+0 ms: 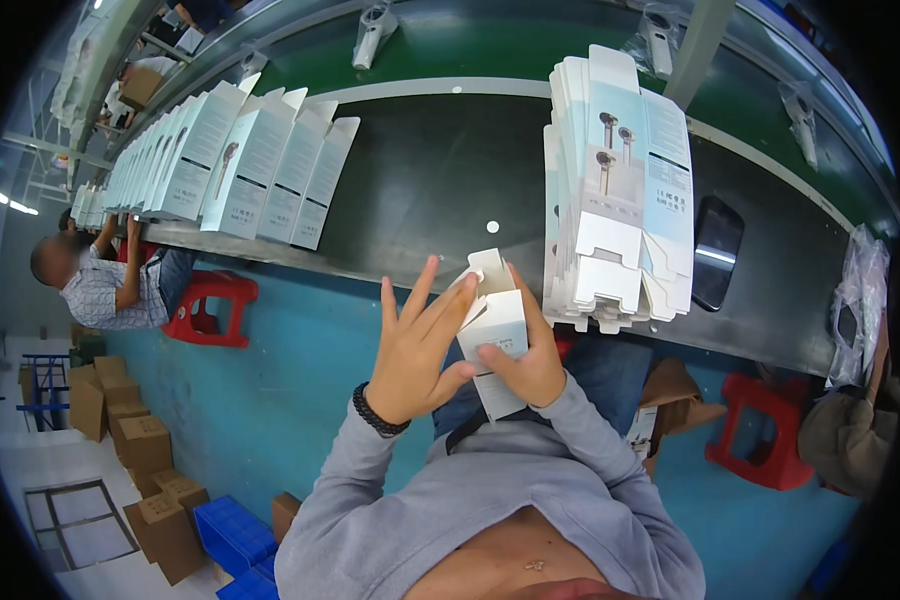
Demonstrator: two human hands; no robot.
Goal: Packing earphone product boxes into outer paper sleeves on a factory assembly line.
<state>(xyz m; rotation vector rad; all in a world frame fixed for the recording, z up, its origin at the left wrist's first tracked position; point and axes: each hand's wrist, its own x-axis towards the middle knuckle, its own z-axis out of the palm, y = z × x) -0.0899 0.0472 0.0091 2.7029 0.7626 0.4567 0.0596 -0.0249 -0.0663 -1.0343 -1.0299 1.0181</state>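
Observation:
Both my hands hold a small white carton [494, 325] above my lap, its end flaps open at the top. My left hand [418, 345] presses its side with fingers spread, a dark beaded bracelet on that wrist. My right hand [532, 352] grips the other side, thumb on the front panel. Just beyond, on the dark workbench [440, 180], lies a stack of flat unfolded cartons [615, 190]. A row of assembled white cartons [220, 160] stands upright at the bench's left.
A black phone [717, 252] lies right of the flat stack. White handheld devices [372, 32] sit on the green conveyor [510, 45]. Red stools [210, 305], brown boxes [140, 440], blue crates [232, 535] and a seated person [100, 280] are around.

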